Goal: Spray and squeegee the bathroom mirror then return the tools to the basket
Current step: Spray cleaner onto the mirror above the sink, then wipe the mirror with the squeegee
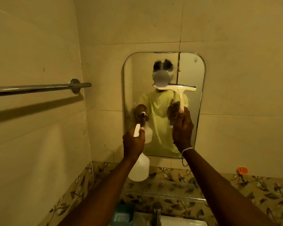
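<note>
A rounded rectangular mirror (191, 75) hangs on the tiled wall ahead. My right hand (182, 129) grips the handle of a white squeegee (178, 88), whose blade lies level against the glass about a third of the way down. My left hand (133, 142) holds a translucent white spray bottle (140, 168) by its neck, in front of the mirror's lower left corner, with the nozzle pointing up towards the glass. The mirror reflects a person in a yellow-green shirt and both tools. No basket is in view.
A chrome towel bar (39, 88) juts from the left wall at mirror height. Below the mirror runs a leaf-patterned tile band with an orange flower (242, 171). A chrome tap (156, 212) and a teal soap dish (121, 216) sit at the bottom edge.
</note>
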`<state>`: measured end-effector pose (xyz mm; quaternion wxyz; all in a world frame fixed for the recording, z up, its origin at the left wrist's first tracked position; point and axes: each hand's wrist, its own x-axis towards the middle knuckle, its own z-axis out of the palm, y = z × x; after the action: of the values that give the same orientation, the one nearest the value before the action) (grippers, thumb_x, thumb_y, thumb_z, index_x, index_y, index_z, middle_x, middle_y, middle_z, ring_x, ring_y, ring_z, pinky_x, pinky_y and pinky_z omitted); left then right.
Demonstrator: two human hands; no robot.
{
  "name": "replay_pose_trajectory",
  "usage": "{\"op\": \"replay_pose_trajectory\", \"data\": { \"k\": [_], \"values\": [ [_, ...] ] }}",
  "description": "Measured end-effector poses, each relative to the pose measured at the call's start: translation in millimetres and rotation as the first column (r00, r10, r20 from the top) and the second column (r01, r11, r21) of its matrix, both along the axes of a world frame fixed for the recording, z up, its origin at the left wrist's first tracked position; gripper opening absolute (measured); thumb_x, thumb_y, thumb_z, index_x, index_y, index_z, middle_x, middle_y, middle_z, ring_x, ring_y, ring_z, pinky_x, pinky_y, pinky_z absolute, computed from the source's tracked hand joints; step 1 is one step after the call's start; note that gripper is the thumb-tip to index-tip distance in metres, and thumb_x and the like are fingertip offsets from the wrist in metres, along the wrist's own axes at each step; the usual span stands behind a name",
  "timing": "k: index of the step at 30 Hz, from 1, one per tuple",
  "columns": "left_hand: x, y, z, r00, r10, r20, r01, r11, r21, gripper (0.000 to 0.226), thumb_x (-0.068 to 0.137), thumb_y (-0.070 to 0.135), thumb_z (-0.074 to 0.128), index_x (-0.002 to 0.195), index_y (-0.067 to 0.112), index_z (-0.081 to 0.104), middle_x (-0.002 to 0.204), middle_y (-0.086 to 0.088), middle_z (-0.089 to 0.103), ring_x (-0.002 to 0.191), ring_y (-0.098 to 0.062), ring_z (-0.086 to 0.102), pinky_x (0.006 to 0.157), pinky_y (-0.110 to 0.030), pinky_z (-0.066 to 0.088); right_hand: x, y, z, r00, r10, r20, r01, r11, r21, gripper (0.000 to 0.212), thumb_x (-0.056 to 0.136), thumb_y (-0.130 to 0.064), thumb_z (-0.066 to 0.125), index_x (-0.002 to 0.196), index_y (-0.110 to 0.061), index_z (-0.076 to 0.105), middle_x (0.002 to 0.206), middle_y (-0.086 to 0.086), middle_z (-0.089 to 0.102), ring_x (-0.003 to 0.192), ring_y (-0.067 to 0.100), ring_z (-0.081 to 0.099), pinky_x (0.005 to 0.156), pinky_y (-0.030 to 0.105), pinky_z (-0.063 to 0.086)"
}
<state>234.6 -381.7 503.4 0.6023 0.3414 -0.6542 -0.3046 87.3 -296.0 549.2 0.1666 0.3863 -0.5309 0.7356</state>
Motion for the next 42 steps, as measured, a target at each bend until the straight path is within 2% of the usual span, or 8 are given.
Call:
{"op": "replay_pose_trajectory", "data": {
  "k": [5, 10, 16, 19, 22, 29, 35, 42],
  "values": [
    [3, 9, -65, 0.992, 0.015, 0.123, -0.042, 0.975, 0.218, 0.031, 0.096, 0.036, 0.066, 0.096, 0.006, 0.071, 0.072, -0.005, 0.067, 0.062, -0.020, 0.066, 0.057, -0.038, 0.059, 5, 2, -5, 1.000, 0.000, 0.015, 0.000, 1.000, 0.007, 0.023, 0.108, -0.030, 0.040, 0.113, -0.019, 0.060, 0.081, 0.016, 0.062, 0.064, 0.014, 0.056, 0.056, 0.032, 0.048],
    [15, 14, -101, 0.993, -0.020, 0.113, -0.007, 0.973, 0.229, 0.018, 0.095, 0.024, 0.069, 0.098, 0.007, 0.076, 0.069, 0.006, 0.065, 0.064, -0.009, 0.064, 0.054, -0.022, 0.049, 12, 0, -4, 0.995, 0.094, 0.027, -0.095, 0.995, 0.021, 0.020, 0.105, -0.021, 0.039, 0.099, -0.034, 0.054, 0.066, 0.000, 0.055, 0.045, 0.005, 0.052, 0.039, 0.019, 0.045],
    [24, 8, -88, 1.000, -0.021, 0.016, 0.018, 0.988, 0.151, 0.011, 0.093, 0.017, 0.072, 0.103, 0.013, 0.075, 0.076, 0.017, 0.065, 0.076, -0.002, 0.068, 0.059, -0.008, 0.045, 32, -23, 36, 0.995, 0.098, -0.036, -0.099, 0.995, -0.012, 0.041, 0.108, -0.034, 0.042, 0.124, 0.001, 0.057, 0.076, -0.017, 0.062, 0.055, 0.003, 0.060, 0.046, 0.018, 0.050],
    [31, 4, -79, 0.999, -0.040, -0.023, 0.041, 0.998, 0.042, 0.012, 0.092, 0.013, 0.073, 0.095, 0.025, 0.071, 0.073, 0.026, 0.061, 0.077, 0.016, 0.065, 0.060, -0.001, 0.046, 50, -35, 69, 0.989, 0.128, -0.068, -0.127, 0.992, 0.026, 0.038, 0.108, -0.039, 0.039, 0.121, -0.006, 0.055, 0.085, 0.004, 0.065, 0.063, 0.019, 0.063, 0.052, 0.037, 0.057],
    [37, -1, -73, 0.999, -0.031, -0.035, 0.031, 1.000, -0.004, 0.006, 0.092, 0.008, 0.072, 0.096, 0.009, 0.077, 0.072, 0.027, 0.060, 0.077, 0.022, 0.061, 0.062, 0.002, 0.044, 62, -49, 106, 0.987, 0.128, -0.094, -0.123, 0.991, 0.058, 0.035, 0.108, -0.038, 0.037, 0.120, -0.011, 0.054, 0.090, 0.020, 0.065, 0.071, 0.036, 0.065, 0.059, 0.051, 0.061],
    [53, -5, -56, 0.993, -0.091, -0.081, 0.092, 0.996, 0.017, 0.007, 0.094, 0.018, 0.071, 0.087, 0.016, 0.071, 0.073, 0.000, 0.070, 0.070, -0.010, 0.067, 0.061, -0.030, 0.057, 80, -82, 172, 0.988, 0.027, -0.151, -0.013, 0.996, 0.090, 0.034, 0.110, -0.031, 0.033, 0.119, -0.004, 0.051, 0.083, 0.020, 0.065, 0.064, 0.034, 0.065, 0.058, 0.049, 0.060],
    [58, -19, -56, 0.994, -0.082, -0.071, 0.082, 0.997, -0.002, 0.015, 0.094, 0.021, 0.070, 0.080, 0.015, 0.070, 0.069, 0.001, 0.068, 0.067, -0.012, 0.067, 0.059, -0.031, 0.058, 77, -102, 171, 0.980, -0.061, -0.188, 0.092, 0.983, 0.161, 0.037, 0.110, -0.033, 0.032, 0.124, -0.004, 0.051, 0.081, 0.008, 0.061, 0.059, 0.011, 0.053, 0.052, 0.024, 0.035],
    [58, -30, -50, 0.991, -0.095, -0.094, 0.088, 0.993, -0.079, 0.017, 0.092, 0.026, 0.070, 0.083, 0.038, 0.062, 0.070, 0.015, 0.066, 0.068, -0.006, 0.068, 0.056, -0.007, 0.052, 83, -103, 114, 0.965, -0.090, -0.246, 0.157, 0.951, 0.267, 0.036, 0.109, -0.035, 0.032, 0.123, -0.007, 0.050, 0.103, 0.022, 0.064, 0.089, 0.035, 0.067, 0.073, 0.049, 0.060]
  ]
}}
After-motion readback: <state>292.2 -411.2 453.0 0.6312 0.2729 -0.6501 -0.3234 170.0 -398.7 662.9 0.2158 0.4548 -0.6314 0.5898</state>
